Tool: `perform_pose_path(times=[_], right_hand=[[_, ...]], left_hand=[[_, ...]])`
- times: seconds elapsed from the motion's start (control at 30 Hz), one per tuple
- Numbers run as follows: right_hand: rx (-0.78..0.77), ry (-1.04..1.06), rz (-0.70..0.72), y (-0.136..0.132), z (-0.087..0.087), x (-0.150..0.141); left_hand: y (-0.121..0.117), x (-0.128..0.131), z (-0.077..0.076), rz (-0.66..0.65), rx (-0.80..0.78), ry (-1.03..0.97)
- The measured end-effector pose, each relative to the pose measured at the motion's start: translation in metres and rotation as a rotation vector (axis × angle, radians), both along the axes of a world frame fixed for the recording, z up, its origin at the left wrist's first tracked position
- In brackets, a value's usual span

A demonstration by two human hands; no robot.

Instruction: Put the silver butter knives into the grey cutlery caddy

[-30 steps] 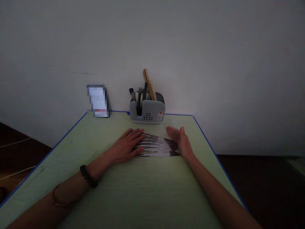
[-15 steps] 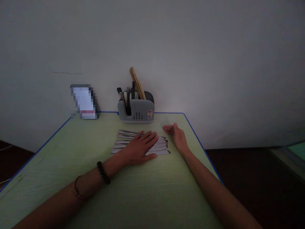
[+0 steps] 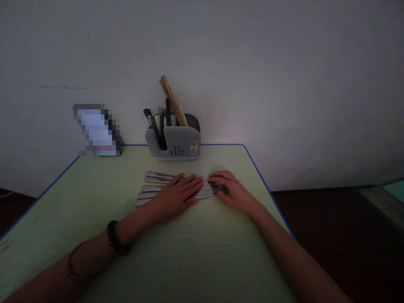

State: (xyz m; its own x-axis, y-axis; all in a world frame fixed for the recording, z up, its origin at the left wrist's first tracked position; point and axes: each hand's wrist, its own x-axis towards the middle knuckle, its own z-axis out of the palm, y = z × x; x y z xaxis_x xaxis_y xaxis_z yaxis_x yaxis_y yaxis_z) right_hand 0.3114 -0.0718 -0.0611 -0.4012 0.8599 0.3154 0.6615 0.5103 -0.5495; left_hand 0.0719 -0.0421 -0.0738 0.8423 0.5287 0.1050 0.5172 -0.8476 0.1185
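Observation:
Several silver table knives [image 3: 151, 189] lie side by side on the table, handles to the left and tips to the right. My left hand [image 3: 176, 193] rests flat across their middles, fingers stretched out and a little apart, hiding part of them. At the tip ends, my right hand [image 3: 232, 191] is cupped, its thumb and fingers apart on either side of the tips. The fingers seem to touch the tips, some of which the hand hides.
Against the wall stands a grey cutlery holder [image 3: 183, 141] with chopsticks [image 3: 170, 97] and dark-handled utensils [image 3: 167, 111]. A blurred-out screen device [image 3: 97, 128] leans at the back left. The pale green table [image 3: 195, 261] has a blue edge.
My right hand has moved left and down to the knife tips, its fingers now curved round them. My left hand stays on the knives. The camera view has shifted slightly.

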Motion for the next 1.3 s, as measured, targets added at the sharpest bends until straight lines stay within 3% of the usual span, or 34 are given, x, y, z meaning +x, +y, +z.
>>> perform_pose_path(times=[0.4,0.63,1.07,1.3], right_hand=[[-0.055,-0.03,0.057,0.01,-0.004,-0.008],[-0.095,-0.017,0.075,0.012,0.002,0.002],[-0.074,0.038,0.0,0.014,-0.004,-0.004],[-0.108,0.047,0.057,0.016,-0.001,-0.005]], left_hand=[[0.004,-0.002,0.001,0.004,-0.009,-0.123],[0.004,-0.002,0.003,0.046,0.032,-0.209],[0.006,-0.003,0.009,0.049,0.004,-0.209],[0.011,-0.004,0.008,0.038,-0.004,-0.218]])
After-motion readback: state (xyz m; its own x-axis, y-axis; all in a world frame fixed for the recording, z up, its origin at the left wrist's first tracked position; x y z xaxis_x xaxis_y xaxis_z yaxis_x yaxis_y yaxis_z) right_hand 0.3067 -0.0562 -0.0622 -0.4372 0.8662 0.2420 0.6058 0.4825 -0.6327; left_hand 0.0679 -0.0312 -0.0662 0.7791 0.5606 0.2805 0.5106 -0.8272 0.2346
